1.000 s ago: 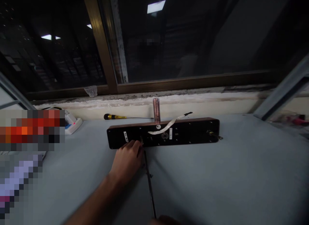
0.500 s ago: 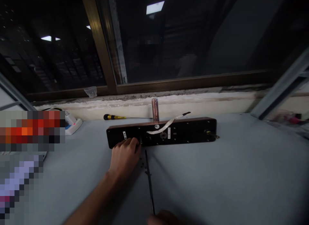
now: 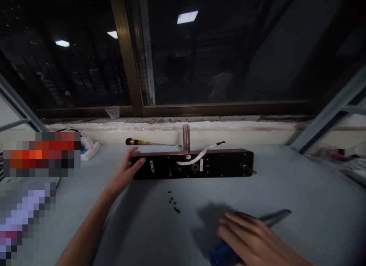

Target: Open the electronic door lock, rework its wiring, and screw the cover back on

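A long rectangular panel [image 3: 160,169] with a black back and copper-coloured edges stands on its side; it looks like a door lock panel. A copper tube [image 3: 186,138] rises behind it, and a white cable [image 3: 197,158] crosses its upper edge. My left hand [image 3: 122,170] grips the panel's left end, thumb on the black face, other fingers behind. Nearer me, my right hand [image 3: 246,235] curls over a screwdriver with a blue handle [image 3: 221,254]; its blurred shaft [image 3: 276,217] points right. Several small black screws [image 3: 173,201] lie in front of the panel.
A yellow-and-black screwdriver [image 3: 140,142] lies behind the panel, by the wall. At the left stand a white power strip [image 3: 90,151] and blurred-out items. A clear plastic cup [image 3: 113,112] sits on the window ledge. A grey metal frame post [image 3: 323,113] slants at the right.
My left hand has moved from the panel's lower middle to its left end. My right hand has come forward and right, and the screwdriver's shaft has swung from the panel towards the right.
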Available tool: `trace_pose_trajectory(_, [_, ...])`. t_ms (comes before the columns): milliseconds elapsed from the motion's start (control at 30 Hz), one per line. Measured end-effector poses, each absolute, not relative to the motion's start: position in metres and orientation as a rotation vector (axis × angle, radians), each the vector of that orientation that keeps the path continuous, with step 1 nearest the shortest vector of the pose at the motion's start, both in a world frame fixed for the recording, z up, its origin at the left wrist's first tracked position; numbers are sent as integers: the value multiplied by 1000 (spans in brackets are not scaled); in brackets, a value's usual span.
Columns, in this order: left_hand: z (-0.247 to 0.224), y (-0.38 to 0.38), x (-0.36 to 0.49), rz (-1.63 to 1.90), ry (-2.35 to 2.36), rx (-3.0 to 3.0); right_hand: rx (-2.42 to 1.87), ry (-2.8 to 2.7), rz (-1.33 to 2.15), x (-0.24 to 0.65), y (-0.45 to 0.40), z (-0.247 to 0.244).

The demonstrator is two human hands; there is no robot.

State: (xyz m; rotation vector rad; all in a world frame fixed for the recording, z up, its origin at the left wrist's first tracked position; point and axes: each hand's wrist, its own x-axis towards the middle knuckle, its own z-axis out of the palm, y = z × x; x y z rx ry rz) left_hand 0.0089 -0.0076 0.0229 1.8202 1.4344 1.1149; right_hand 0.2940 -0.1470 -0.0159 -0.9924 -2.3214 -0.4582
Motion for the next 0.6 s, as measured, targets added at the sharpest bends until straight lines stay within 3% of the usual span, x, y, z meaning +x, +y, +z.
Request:
trace_pose_trajectory(200, [15,-1,-7,884,1113,1463,-1001,-2624,-383,300,-140,-20])
trace_pose_trajectory(367, [15,2,-15,879,942,1369,-1072,-2173,-523,335,-128,1])
trace_pose_trajectory(467, [14,2,-18,895,965,1339,-1659,-1521,-103,374,-100,16])
trace_pose_trajectory(600, [12,3,-19,928,1010,1363,-1556,-1274,866,405,-63,12])
